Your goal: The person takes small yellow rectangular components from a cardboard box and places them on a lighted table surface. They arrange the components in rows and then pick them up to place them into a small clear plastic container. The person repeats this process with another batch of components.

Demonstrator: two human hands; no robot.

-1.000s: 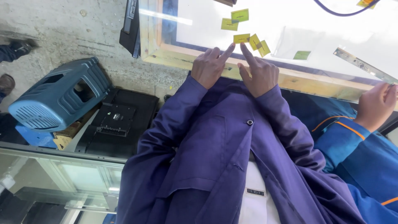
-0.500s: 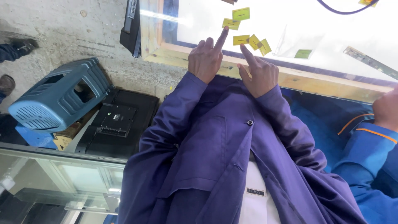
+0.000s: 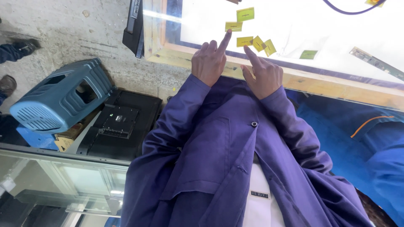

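Lighting's pretty uneven here. The lit white panel (image 3: pixel 294 25) at the top is totally blown out, pure glare, so the small yellow tags (image 3: pixel 245 41) on it look like flat cutouts. Everything below is softer daylight: the purple jacket (image 3: pixel 219 168) and concrete floor (image 3: pixel 75 38) are evenly lit and sharp. Bottom left goes dim, with pale reflections on the glass (image 3: pixel 63 185). Slight wide-angle stretch toward the edges.

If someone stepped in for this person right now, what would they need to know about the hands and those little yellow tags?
Left hand: empty, index finger out, tip beside a yellow tag.
Right hand: empty, index tip at another tag.
Five yellow tags lie clustered on the bright white panel; a green tag lies apart to the right.
Done: tags lie flat on the panel.
Left: none is gripped or lifted; both hands only point.
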